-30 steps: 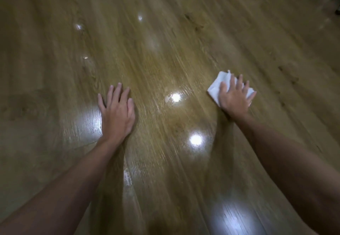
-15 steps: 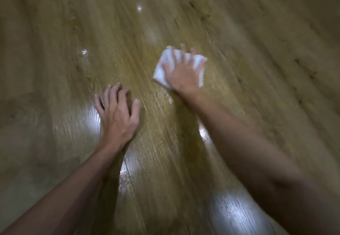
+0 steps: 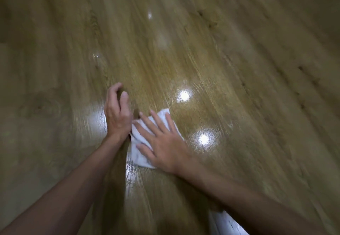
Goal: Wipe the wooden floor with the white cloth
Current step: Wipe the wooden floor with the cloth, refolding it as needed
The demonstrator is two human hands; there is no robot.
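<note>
Glossy wooden floor (image 3: 230, 60) fills the view. At six o'clock, the right hand (image 3: 161, 142) presses flat, fingers spread, on the white cloth (image 3: 139, 153), likely for even wiping pressure. Toward eleven o'clock, the left hand (image 3: 116, 113) rests alongside with loosely curled fingers, empty, probably bracing.

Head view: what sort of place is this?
Probably an indoor room, seen at floor level: glossy wood-plank floor mirroring several ceiling lights. Right hand presses a white cloth flat; left hand is beside it.
</note>
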